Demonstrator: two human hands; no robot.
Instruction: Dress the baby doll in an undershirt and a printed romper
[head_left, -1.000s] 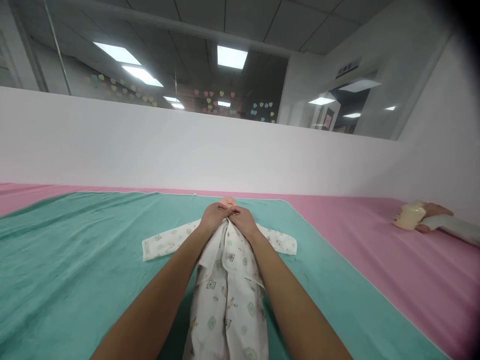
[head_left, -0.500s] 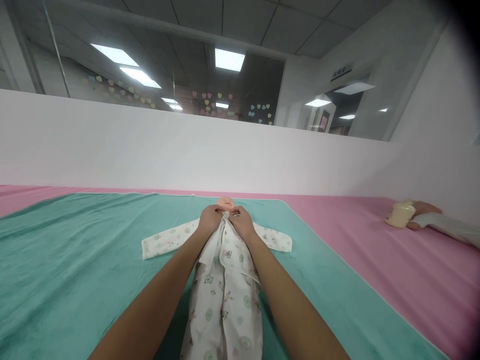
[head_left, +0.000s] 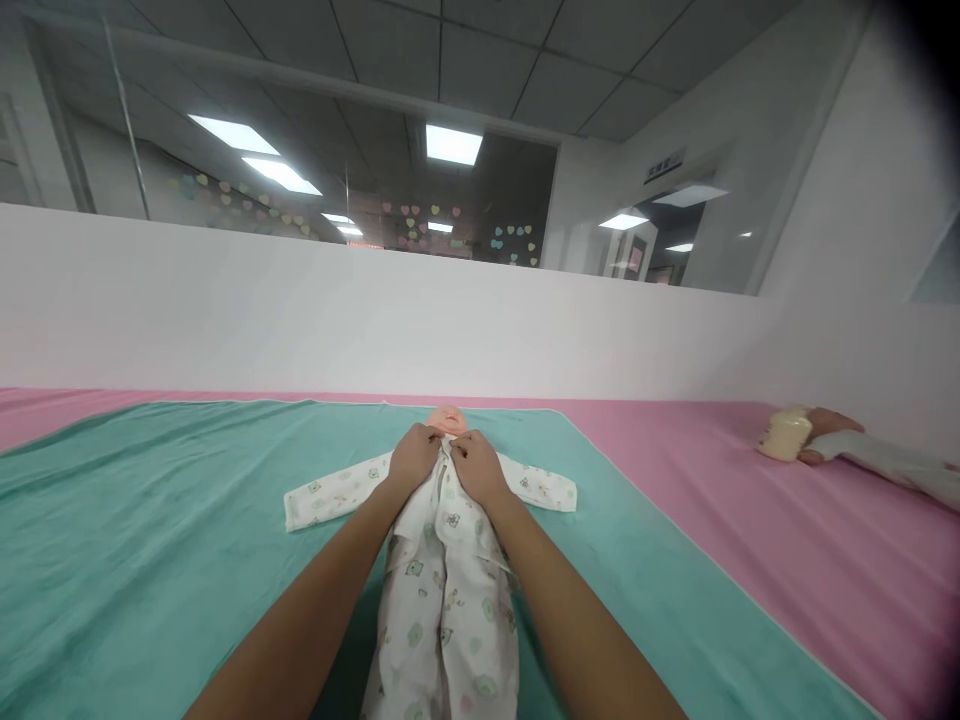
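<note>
A baby doll (head_left: pixel 448 419) lies on its back on a green blanket (head_left: pixel 187 560), its head toward the wall. It wears a white printed baby shirt (head_left: pixel 453 520) with both sleeves spread sideways, and matching trousers (head_left: pixel 442 620). My left hand (head_left: pixel 415 455) pinches the shirt's front edge just below the doll's chin. Beside it, my right hand (head_left: pixel 478 464) has its fingers closed on the other side of the same opening. The fingertips nearly meet at the neckline; any fastener between them is too small to make out.
The blanket lies over a pink sheet (head_left: pixel 675 450) that reaches a white wall (head_left: pixel 375 320). At the far right lies another doll (head_left: pixel 885 455) in pale clothing, with a cream-coloured bottle (head_left: pixel 785 433) by its head. Above the wall is a window (head_left: pixel 330 200) with heart-shaped stickers.
My right hand has shifted slightly down from the doll's chin, with its fingers more curled. Both hands stay at the neckline. The camera view has tilted up a little.
</note>
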